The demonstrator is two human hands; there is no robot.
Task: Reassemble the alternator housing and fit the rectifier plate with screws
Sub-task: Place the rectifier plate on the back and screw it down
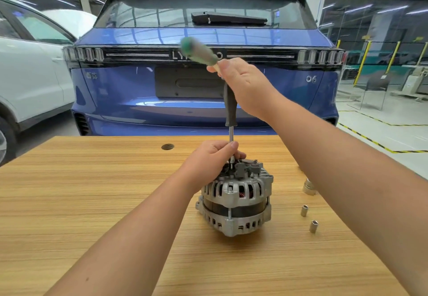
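We see alternator [235, 199] upright at table [92, 191] centre; our left hand [212, 159] pinches the driver shaft [231, 133] atop it, right hand [245, 85] at 12 o'clock grips the green-handled tool [199, 51]; three sockets [304, 210] at 3 o'clock

Workshop bench with parked cars behind

A wooden table [92, 194] with a round cable hole [167, 146] carries three loose metal sockets on its right side: a large socket [309, 188] farthest back, a small socket [304, 210] nearer, and another small socket [313, 226] nearest. Beyond the far edge stands a blue SUV [208, 101], tail toward the table, its rear wiper [228, 19] resting on the glass. A white car [30, 75] is parked to its left. A chair [374, 92] stands on the floor at right.
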